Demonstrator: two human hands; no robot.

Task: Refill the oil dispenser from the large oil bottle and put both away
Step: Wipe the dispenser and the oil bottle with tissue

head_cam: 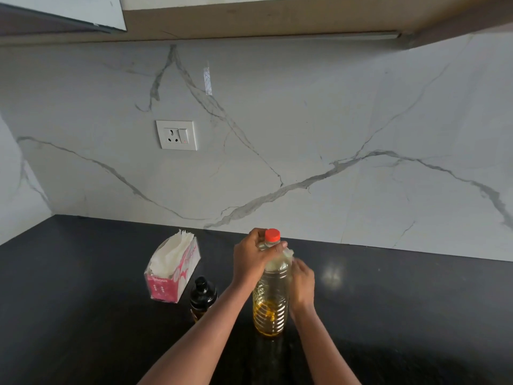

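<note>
Black counter (pixel 83 273) bearing upright oil bottle (pixel 270 301) at centre; tissue box (pixel 173 269) to its left. Left hand (pixel 251 258) gripping bottle's neck, right hand (pixel 302 280) cupped round its side. Dark dispenser (pixel 202 294) just left of bottle. Red cap (pixel 272 235) on.
</note>
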